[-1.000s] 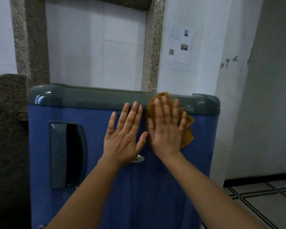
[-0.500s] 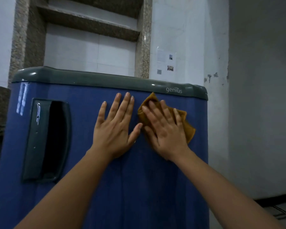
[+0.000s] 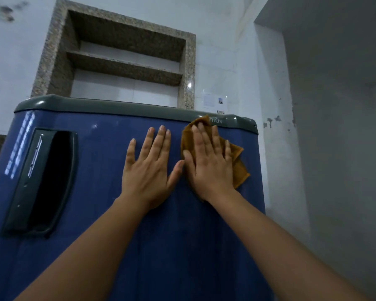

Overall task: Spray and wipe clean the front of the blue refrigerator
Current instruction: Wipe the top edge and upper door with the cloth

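A niche (image 3: 126, 92) framed in speckled granite (image 3: 190, 68) was set into the white tiled wall (image 3: 13, 68), and it was divided by one granite shelf (image 3: 124, 67). A small glint of light (image 3: 189, 85) was reflected on the frame's right side. Dark stains (image 3: 7, 13) were seen high on the wall at the left. Paper sheets (image 3: 214, 101) were stuck just right of the niche. Chipped paint patches (image 3: 271, 120) were seen further right, where a grey wall (image 3: 345, 148) was left in dim shadow.
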The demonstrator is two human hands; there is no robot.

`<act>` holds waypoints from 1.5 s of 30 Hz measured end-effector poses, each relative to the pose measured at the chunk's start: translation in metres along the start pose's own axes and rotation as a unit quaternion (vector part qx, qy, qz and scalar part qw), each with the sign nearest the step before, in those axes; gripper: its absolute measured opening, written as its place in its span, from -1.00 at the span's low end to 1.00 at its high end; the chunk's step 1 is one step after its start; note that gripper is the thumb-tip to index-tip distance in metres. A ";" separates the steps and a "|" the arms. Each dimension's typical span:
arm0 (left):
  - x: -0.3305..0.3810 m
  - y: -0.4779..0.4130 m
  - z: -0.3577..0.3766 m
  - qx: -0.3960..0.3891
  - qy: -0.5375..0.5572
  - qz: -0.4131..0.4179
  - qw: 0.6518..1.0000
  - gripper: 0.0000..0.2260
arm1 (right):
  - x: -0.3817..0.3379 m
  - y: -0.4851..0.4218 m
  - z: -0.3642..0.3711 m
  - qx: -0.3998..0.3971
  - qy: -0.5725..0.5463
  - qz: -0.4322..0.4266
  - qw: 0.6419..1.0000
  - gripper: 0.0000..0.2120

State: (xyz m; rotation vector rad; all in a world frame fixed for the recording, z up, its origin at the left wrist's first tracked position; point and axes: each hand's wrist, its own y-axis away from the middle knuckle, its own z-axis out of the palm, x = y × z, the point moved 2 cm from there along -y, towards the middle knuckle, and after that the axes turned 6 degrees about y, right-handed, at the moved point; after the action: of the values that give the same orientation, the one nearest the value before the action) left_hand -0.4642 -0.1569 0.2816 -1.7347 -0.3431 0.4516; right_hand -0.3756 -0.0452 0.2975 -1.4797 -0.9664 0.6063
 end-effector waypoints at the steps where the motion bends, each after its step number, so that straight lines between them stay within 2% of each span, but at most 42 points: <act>1: 0.002 0.000 0.000 0.001 -0.004 0.002 1.000 -0.36 | 0.005 0.009 0.001 0.002 0.002 -0.059 0.998 -0.41; 2: 0.004 0.000 0.000 0.000 -0.008 0.006 1.000 -0.36 | 0.013 0.016 0.000 0.004 0.012 -0.104 0.995 -0.44; 3: 0.007 -0.001 0.000 -0.005 -0.011 0.013 1.000 -0.35 | 0.025 0.018 -0.001 0.002 0.026 -0.110 0.994 -0.44; 6: 0.024 -0.010 -0.002 -0.007 -0.004 0.030 1.000 -0.32 | 0.043 0.000 -0.007 -0.026 0.035 0.046 0.998 -0.40; 7: 0.029 -0.013 -0.002 -0.005 0.008 0.026 1.000 -0.31 | 0.037 -0.004 -0.006 -0.041 0.030 0.066 0.997 -0.39; 8: 0.034 -0.016 -0.001 -0.005 0.017 0.022 1.000 -0.30 | 0.030 -0.002 -0.007 -0.046 0.024 0.049 0.997 -0.39; 11: 0.038 -0.016 0.005 -0.015 0.001 0.026 1.000 -0.30 | 0.036 0.024 -0.003 0.001 0.008 -0.083 0.997 -0.43; 12: 0.038 -0.014 0.007 -0.014 -0.010 0.038 0.999 -0.32 | 0.048 0.029 -0.003 0.007 0.019 -0.074 0.997 -0.44; 15: 0.042 -0.012 0.014 -0.019 -0.041 0.072 0.996 -0.38 | 0.072 0.008 -0.001 -0.001 -0.007 0.074 0.997 -0.38; 18: 0.052 -0.014 0.021 -0.015 -0.042 0.071 0.996 -0.38 | 0.071 -0.006 -0.003 0.015 -0.059 0.182 0.981 -0.40; 20: 0.058 -0.012 0.024 -0.010 -0.042 0.072 0.996 -0.38 | 0.072 0.013 -0.002 0.023 -0.090 0.264 0.960 -0.38; 22: 0.062 -0.005 0.027 -0.015 -0.047 0.081 0.996 -0.38 | 0.066 0.048 0.001 0.018 -0.094 0.299 0.950 -0.34; 25: 0.066 0.005 0.028 -0.029 -0.045 0.079 0.995 -0.37 | 0.059 0.071 0.001 -0.007 -0.073 0.259 0.963 -0.28; 29: 0.067 0.009 0.031 -0.029 -0.045 0.078 0.995 -0.37 | 0.069 0.026 -0.001 -0.006 -0.065 0.182 0.981 -0.39; 31: 0.067 0.014 0.030 -0.026 -0.043 0.078 0.996 -0.37 | 0.068 0.030 0.002 0.016 -0.057 0.182 0.982 -0.42; 36: 0.062 0.038 0.025 -0.040 -0.037 0.080 0.995 -0.38 | 0.048 0.125 0.012 0.032 -0.017 0.181 0.983 -0.45; 39: 0.052 0.047 0.020 -0.049 -0.044 0.079 0.995 -0.37 | 0.045 0.101 0.012 0.036 -0.001 0.161 0.986 -0.48; 42: 0.035 0.051 0.012 -0.048 -0.042 0.057 0.996 -0.38 | 0.020 0.060 0.009 0.030 -0.002 0.121 0.992 -0.46; 45: 0.023 0.059 0.007 -0.048 -0.030 0.050 0.997 -0.38 | -0.001 0.083 0.011 0.031 -0.005 0.035 0.999 -0.48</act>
State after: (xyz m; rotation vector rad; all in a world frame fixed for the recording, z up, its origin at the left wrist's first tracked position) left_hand -0.4488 -0.1524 0.2197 -1.8399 -0.3271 0.5680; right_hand -0.3670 -0.0354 0.2147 -1.4614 -0.8987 0.6903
